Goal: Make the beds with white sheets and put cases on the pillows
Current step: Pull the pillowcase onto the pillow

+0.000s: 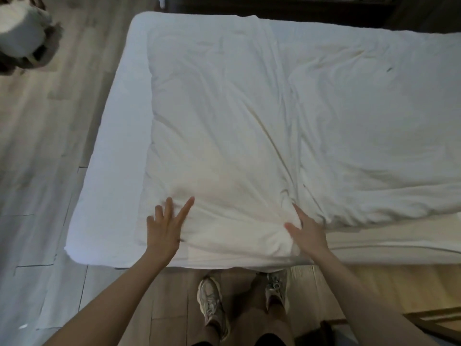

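Observation:
A mattress point(104, 176) in a white fitted sheet fills the middle of the view. On it lies a crumpled white duvet or top sheet point(249, 116), spreading from the near edge to the far right. My left hand point(164, 228) lies flat with its fingers spread on the near left corner of that cloth. My right hand point(306, 231) presses with straight fingers on a bunched fold near the bed's front edge. Neither hand grips anything.
Wooden floor point(35, 146) runs along the left side and in front of the bed. My two feet in sneakers point(212, 303) stand at the bed's near edge. A white bundle point(22, 31) sits at top left. A dark bed frame point(274, 8) is beyond.

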A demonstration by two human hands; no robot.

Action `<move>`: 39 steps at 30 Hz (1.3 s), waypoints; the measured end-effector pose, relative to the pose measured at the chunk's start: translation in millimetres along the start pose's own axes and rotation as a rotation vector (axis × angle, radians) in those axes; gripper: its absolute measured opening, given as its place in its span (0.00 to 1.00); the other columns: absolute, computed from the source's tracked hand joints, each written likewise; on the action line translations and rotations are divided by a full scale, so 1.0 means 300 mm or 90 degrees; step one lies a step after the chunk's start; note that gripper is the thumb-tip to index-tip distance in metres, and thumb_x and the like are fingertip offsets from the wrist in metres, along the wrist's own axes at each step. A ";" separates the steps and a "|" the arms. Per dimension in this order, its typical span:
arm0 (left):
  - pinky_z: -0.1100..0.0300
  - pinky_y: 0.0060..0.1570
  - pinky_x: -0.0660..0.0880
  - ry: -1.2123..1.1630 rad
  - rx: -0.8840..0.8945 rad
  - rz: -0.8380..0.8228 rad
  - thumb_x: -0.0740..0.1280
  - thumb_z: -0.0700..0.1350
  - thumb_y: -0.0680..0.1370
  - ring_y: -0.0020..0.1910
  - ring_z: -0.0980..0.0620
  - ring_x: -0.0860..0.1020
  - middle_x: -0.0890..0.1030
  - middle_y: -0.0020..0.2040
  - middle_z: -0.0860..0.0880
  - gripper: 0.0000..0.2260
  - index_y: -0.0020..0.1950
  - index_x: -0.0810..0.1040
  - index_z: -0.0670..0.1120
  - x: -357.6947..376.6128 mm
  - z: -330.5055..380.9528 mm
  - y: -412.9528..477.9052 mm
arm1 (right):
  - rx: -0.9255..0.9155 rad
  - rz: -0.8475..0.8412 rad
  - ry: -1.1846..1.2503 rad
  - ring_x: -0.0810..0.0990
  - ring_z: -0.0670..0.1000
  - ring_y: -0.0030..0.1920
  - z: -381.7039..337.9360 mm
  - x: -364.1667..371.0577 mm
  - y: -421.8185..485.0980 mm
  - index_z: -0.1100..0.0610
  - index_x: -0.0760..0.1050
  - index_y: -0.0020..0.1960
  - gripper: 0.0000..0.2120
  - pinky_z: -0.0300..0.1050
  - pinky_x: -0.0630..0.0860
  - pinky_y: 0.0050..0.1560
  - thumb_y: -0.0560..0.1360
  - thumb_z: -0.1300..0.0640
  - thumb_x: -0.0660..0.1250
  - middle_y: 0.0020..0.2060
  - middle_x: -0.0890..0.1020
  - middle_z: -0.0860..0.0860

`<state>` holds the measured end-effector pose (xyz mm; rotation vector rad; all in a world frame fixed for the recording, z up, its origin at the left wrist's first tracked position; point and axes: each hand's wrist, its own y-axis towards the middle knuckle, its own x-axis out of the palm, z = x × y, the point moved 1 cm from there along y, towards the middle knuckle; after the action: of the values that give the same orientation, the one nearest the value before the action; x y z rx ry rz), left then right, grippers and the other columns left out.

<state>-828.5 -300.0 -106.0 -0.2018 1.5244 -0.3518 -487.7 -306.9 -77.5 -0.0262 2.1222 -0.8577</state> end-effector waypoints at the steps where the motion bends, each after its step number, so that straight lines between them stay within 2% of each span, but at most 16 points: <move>1: 0.53 0.31 0.69 0.006 0.009 0.016 0.80 0.37 0.48 0.41 0.39 0.69 0.71 0.60 0.33 0.61 0.76 0.54 0.56 0.002 -0.013 0.011 | 0.029 0.009 -0.091 0.72 0.59 0.63 0.021 0.023 0.005 0.45 0.55 0.77 0.30 0.49 0.71 0.61 0.79 0.56 0.61 0.64 0.74 0.55; 3: 0.52 0.34 0.70 -0.015 0.018 0.025 0.80 0.40 0.47 0.44 0.39 0.68 0.69 0.59 0.35 0.60 0.75 0.56 0.56 -0.011 -0.020 0.027 | 0.053 0.109 -0.220 0.68 0.61 0.64 -0.009 0.045 -0.001 0.46 0.53 0.77 0.33 0.55 0.69 0.63 0.76 0.62 0.59 0.65 0.69 0.57; 4: 0.46 0.41 0.73 -0.024 0.021 0.007 0.82 0.45 0.46 0.52 0.38 0.68 0.65 0.64 0.36 0.62 0.75 0.54 0.58 -0.019 -0.008 0.034 | 0.016 0.207 -0.224 0.65 0.61 0.66 -0.049 0.045 -0.010 0.48 0.55 0.76 0.34 0.57 0.67 0.63 0.74 0.63 0.61 0.68 0.67 0.57; 5: 0.37 0.52 0.71 -0.035 0.016 -0.020 0.83 0.53 0.47 0.63 0.37 0.63 0.56 0.71 0.37 0.64 0.76 0.49 0.60 -0.028 0.009 0.036 | -0.050 0.292 -0.197 0.62 0.61 0.68 -0.100 0.044 -0.024 0.49 0.57 0.75 0.35 0.58 0.64 0.65 0.72 0.64 0.62 0.70 0.64 0.57; 6: 0.32 0.63 0.61 -0.055 0.017 -0.044 0.81 0.60 0.51 0.73 0.36 0.51 0.43 0.76 0.41 0.63 0.76 0.43 0.64 -0.032 0.029 0.037 | -0.126 0.325 -0.174 0.59 0.61 0.71 -0.145 0.048 -0.029 0.48 0.57 0.76 0.35 0.60 0.62 0.67 0.72 0.64 0.63 0.73 0.61 0.56; 7: 0.31 0.68 0.50 -0.096 0.035 -0.077 0.78 0.66 0.57 0.75 0.38 0.39 0.30 0.75 0.46 0.60 0.75 0.38 0.67 -0.041 0.052 0.039 | -0.198 0.296 -0.193 0.54 0.61 0.73 -0.187 0.057 -0.029 0.45 0.54 0.77 0.34 0.63 0.58 0.69 0.74 0.60 0.62 0.76 0.55 0.54; 9: 0.32 0.69 0.42 -0.190 0.066 -0.091 0.66 0.71 0.68 0.73 0.39 0.28 0.22 0.72 0.54 0.45 0.73 0.37 0.70 -0.070 0.096 0.047 | -0.268 0.143 -0.289 0.41 0.61 0.76 -0.214 0.097 -0.003 0.39 0.46 0.77 0.32 0.68 0.49 0.71 0.79 0.47 0.59 0.78 0.41 0.49; 12: 0.30 0.70 0.44 -0.176 0.047 -0.140 0.52 0.71 0.75 0.73 0.35 0.29 0.23 0.72 0.55 0.31 0.74 0.40 0.71 -0.033 0.116 0.074 | -0.201 -0.039 -0.357 0.33 0.61 0.75 -0.156 0.146 0.058 0.38 0.39 0.76 0.37 0.69 0.46 0.71 0.77 0.38 0.60 0.76 0.33 0.46; 15: 0.29 0.68 0.44 -0.109 0.020 -0.227 0.49 0.70 0.76 0.73 0.33 0.31 0.26 0.74 0.54 0.29 0.74 0.40 0.70 0.008 0.113 0.093 | -0.164 -0.100 -0.391 0.34 0.61 0.76 -0.126 0.161 0.096 0.40 0.39 0.77 0.39 0.66 0.46 0.73 0.77 0.44 0.62 0.77 0.35 0.47; 18: 0.30 0.68 0.47 -0.127 -0.011 -0.268 0.49 0.68 0.78 0.75 0.33 0.36 0.32 0.77 0.54 0.26 0.75 0.45 0.69 -0.043 0.119 0.111 | -0.156 -0.129 -0.391 0.41 0.61 0.77 -0.164 0.124 0.110 0.41 0.43 0.77 0.34 0.63 0.47 0.73 0.79 0.48 0.60 0.78 0.40 0.48; 20: 0.34 0.69 0.53 -0.114 -0.013 -0.251 0.50 0.64 0.80 0.76 0.34 0.44 0.40 0.79 0.51 0.26 0.76 0.46 0.66 -0.094 0.123 0.115 | -0.195 -0.079 -0.376 0.51 0.59 0.77 -0.182 0.084 0.093 0.42 0.48 0.78 0.29 0.61 0.51 0.73 0.80 0.50 0.57 0.78 0.51 0.49; 22: 0.42 0.68 0.62 -0.066 0.015 -0.171 0.51 0.60 0.82 0.75 0.38 0.55 0.51 0.79 0.47 0.26 0.78 0.44 0.62 -0.148 0.134 0.116 | -0.221 -0.011 -0.298 0.60 0.54 0.74 -0.186 0.033 0.057 0.42 0.50 0.77 0.28 0.57 0.56 0.73 0.80 0.49 0.56 0.76 0.60 0.49; 24: 0.47 0.67 0.65 -0.050 0.044 -0.099 0.50 0.58 0.82 0.74 0.41 0.60 0.56 0.78 0.47 0.26 0.78 0.43 0.60 -0.207 0.160 0.126 | -0.234 0.034 -0.236 0.63 0.52 0.73 -0.192 -0.029 0.020 0.42 0.52 0.77 0.27 0.55 0.58 0.73 0.80 0.49 0.57 0.75 0.62 0.48; 27: 0.46 0.71 0.60 -0.091 0.070 -0.064 0.50 0.57 0.83 0.76 0.40 0.54 0.53 0.79 0.48 0.26 0.78 0.43 0.58 -0.318 0.237 0.157 | -0.251 0.103 -0.182 0.64 0.52 0.72 -0.210 -0.147 -0.018 0.43 0.57 0.76 0.27 0.54 0.59 0.73 0.79 0.51 0.60 0.75 0.63 0.50; 32: 0.45 0.73 0.58 -0.138 0.137 -0.016 0.52 0.56 0.83 0.77 0.40 0.51 0.50 0.79 0.48 0.29 0.78 0.40 0.56 -0.522 0.441 0.219 | -0.249 0.230 -0.091 0.71 0.54 0.66 -0.210 -0.377 -0.069 0.47 0.67 0.72 0.23 0.51 0.65 0.68 0.78 0.55 0.63 0.68 0.73 0.49; 39: 0.44 0.73 0.56 -0.189 0.219 0.005 0.53 0.56 0.83 0.77 0.39 0.49 0.48 0.80 0.46 0.29 0.79 0.42 0.56 -0.724 0.760 0.329 | -0.172 0.298 -0.061 0.71 0.57 0.65 -0.077 -0.677 0.005 0.50 0.68 0.71 0.23 0.52 0.67 0.63 0.77 0.56 0.64 0.67 0.73 0.52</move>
<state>-594.1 -152.8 73.6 0.0235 1.1523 -0.5462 -369.9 -231.7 71.8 0.2731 2.0203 -0.2876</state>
